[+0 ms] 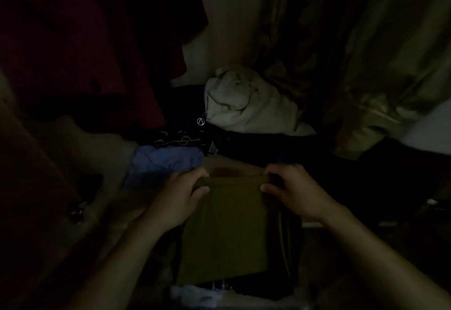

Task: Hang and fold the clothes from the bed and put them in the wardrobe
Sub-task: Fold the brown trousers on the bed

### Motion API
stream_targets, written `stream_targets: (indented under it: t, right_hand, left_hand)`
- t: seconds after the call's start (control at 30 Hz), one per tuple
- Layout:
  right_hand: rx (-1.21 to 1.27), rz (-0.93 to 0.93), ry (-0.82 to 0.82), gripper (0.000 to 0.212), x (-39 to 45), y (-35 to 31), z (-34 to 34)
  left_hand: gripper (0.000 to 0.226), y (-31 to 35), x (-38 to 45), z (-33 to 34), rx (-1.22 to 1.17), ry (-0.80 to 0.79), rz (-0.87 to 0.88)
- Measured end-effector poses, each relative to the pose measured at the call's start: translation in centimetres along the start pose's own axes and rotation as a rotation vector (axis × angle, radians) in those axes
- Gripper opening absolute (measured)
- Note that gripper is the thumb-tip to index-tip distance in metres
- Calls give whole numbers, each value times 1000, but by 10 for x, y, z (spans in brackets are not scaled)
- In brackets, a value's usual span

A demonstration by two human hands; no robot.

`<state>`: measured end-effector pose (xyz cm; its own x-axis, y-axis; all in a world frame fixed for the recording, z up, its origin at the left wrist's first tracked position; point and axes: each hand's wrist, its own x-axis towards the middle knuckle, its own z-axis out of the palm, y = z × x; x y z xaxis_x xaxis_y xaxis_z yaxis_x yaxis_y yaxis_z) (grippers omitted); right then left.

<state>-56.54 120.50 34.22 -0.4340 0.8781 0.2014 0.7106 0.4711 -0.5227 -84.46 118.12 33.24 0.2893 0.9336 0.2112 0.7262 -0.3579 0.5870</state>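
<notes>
Evidently, a folded olive garment (224,226) is pinched at its top corners by the left hand (178,199) and right hand (295,190), inside what seems the dim wardrobe. Beyond the garment, a blue cloth (166,163) and pale bundle (244,104) are seen; remaining work cannot be judged.

Both forearms are stretched forward from the bottom of the dim view, bare and angled inward toward each other. The left hand (180,197) is held with its back up, the fingers curled over the far edge of a folded olive cloth (227,226) and the thumb pressed on its top face. The right hand (292,190) is set the same way at the opposite corner. The two hands are kept level and apart.
</notes>
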Motion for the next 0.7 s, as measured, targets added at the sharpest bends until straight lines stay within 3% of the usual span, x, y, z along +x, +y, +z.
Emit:
stream_targets:
  t: [0.13,0.3,0.43,0.53,0.6,0.7]
  right_hand:
    - [7,117,-141,5,73,68,25]
    - [29,214,-113,19,114,107,49]
    - [2,199,-45,13,132,111,48]
    - [-119,194,124,30,125,104,52]
    - [-162,141,222,34,112,96,59]
    - [-164,123,78,43,92,80,78]
  left_hand:
    - [10,-33,78,34,95,-113,-186]
    - [11,-61,124,48,112,-122,-255]
    - [10,-68,143,53,156,-25,-247]
    - [32,-70,147,58,464,83,-224]
    - [39,-68,137,65,484,136,-193]
    - [48,-63,108,90,418,37,-86]
